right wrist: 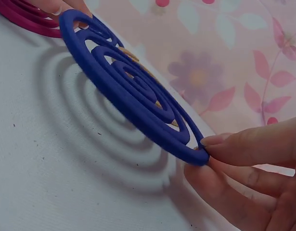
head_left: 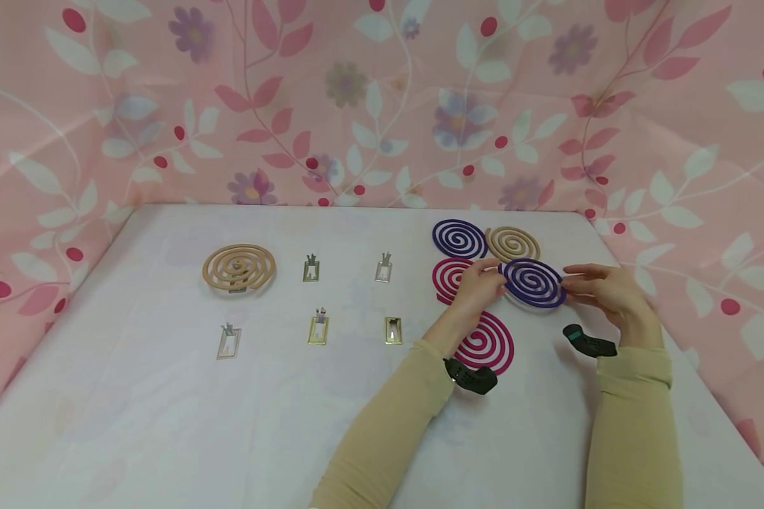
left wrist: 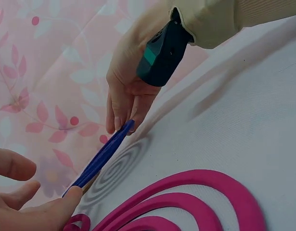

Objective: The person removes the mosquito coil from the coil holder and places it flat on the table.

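Note:
A blue mosquito coil (head_left: 531,282) is held level between both hands, raised over the right side of the white table; its spiral shadow falls on the cloth below. At its left edge, my left hand (head_left: 475,288) pinches the rim, thumb on the near side in the left wrist view. My right hand (head_left: 610,293) grips the opposite rim between thumb and fingers, plain to see in the right wrist view. Under and beside the left forearm lie two pink coils, one nearer (head_left: 477,341) and one farther (head_left: 442,276), partly covered by the left hand and wrist.
Behind the hands lie another blue coil (head_left: 459,239) and a tan coil (head_left: 512,243). Far left, a tan coil (head_left: 237,266) sits raised on a metal stand. Several small metal stands, such as a silver one (head_left: 219,351) and a gold one (head_left: 316,343), stand mid-table. Floral cloth walls enclose the table.

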`<state>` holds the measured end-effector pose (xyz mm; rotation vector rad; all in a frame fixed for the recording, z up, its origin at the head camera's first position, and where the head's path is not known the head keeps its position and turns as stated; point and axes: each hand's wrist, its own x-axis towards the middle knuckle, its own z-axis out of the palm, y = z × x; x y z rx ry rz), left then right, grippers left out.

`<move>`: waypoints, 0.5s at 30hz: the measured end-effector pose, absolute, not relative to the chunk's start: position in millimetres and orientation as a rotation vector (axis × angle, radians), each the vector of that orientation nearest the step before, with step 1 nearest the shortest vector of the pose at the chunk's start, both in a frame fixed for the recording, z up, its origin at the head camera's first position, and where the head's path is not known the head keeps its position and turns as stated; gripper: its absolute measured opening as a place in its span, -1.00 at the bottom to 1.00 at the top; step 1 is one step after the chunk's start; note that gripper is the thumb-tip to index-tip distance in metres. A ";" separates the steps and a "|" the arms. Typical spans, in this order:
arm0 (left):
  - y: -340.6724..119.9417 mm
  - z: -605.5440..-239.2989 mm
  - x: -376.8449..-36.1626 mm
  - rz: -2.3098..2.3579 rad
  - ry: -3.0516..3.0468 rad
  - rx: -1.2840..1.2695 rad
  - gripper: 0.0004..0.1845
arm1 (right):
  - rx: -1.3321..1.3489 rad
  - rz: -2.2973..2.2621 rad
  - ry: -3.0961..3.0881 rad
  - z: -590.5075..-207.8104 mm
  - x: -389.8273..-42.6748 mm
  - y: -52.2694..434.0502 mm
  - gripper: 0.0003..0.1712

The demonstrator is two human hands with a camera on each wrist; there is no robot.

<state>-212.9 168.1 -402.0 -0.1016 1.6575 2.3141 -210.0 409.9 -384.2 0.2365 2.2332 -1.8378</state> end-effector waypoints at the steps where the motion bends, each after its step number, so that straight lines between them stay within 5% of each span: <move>1: 168.1 -402.0 -212.7 2.312 1.667 -0.095 -0.54 | 0.250 -1.819 2.237 -384.2 -210.3 410.3 -0.31; 15: 167.0 -398.0 -211.3 2.176 1.747 -0.098 -0.53 | 0.350 -1.644 2.304 -382.4 -210.3 411.5 -0.26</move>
